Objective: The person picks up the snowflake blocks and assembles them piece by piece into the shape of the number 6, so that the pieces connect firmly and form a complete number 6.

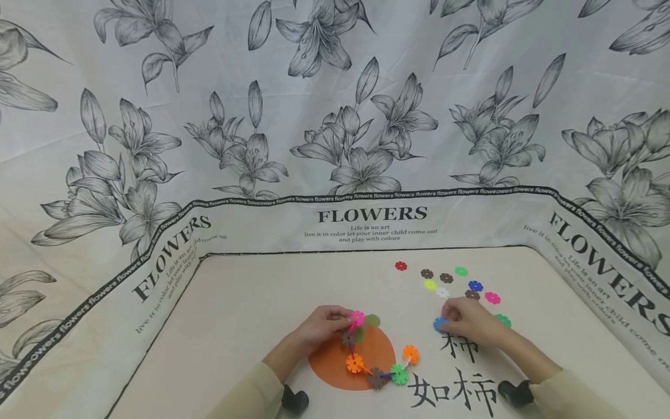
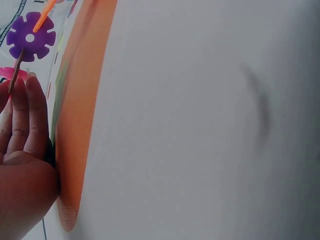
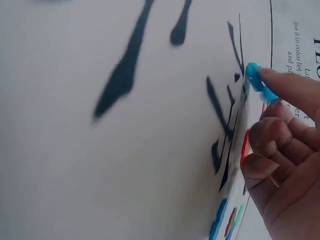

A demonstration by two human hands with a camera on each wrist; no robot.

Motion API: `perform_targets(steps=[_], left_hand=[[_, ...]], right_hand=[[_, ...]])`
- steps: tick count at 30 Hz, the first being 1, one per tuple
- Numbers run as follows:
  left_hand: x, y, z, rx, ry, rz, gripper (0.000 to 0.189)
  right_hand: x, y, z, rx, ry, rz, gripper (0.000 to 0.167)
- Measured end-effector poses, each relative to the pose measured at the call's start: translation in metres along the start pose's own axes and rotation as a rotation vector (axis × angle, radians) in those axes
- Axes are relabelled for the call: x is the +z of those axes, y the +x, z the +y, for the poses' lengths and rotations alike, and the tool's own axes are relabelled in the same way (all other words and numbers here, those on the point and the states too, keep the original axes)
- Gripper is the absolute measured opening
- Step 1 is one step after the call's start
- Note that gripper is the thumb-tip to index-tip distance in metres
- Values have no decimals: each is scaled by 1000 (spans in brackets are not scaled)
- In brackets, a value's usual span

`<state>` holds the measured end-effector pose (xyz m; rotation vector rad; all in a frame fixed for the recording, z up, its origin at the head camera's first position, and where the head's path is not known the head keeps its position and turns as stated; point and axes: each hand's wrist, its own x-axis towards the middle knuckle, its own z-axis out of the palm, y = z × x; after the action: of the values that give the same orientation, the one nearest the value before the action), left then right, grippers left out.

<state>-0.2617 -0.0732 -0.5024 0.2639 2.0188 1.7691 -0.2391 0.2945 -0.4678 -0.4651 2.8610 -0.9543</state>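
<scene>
My left hand (image 1: 327,322) pinches the upper end of a curved chain of notched plastic discs, by a pink disc (image 1: 357,318) and a brown disc (image 1: 348,338). Below them the chain runs through an orange disc (image 1: 355,363) and a brown one to a green disc (image 1: 399,374) and another orange disc (image 1: 410,354). Edge-on links join them; one shows as a purple disc (image 2: 31,36) in the left wrist view. To the right, my right hand (image 1: 470,321) holds a blue disc (image 1: 439,324) between thumb and index finger, its other fingers curled.
Loose discs lie beyond my right hand, among them a red disc (image 1: 401,266), a yellow disc (image 1: 430,285), a pink disc (image 1: 492,298) and several others. The tablecloth (image 1: 251,291) bears a printed orange persimmon (image 1: 327,366) and black characters (image 1: 476,391). A flower-printed curtain (image 1: 366,145) encloses the table.
</scene>
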Motion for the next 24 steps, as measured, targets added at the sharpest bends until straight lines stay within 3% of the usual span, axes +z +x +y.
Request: perform_targets(steps=[7,14,24], left_hand=[[-2,1,-2,14,-7,-9,21],[-2,2,-3,22,1,-9,22],[-1,4,-4,1,7,17,20]], right_hand=[[11,20,-26,-78,46,31,10],[26,41,-54,-221,180,-65,5],[42,61,-75,-264,234,-140,9]])
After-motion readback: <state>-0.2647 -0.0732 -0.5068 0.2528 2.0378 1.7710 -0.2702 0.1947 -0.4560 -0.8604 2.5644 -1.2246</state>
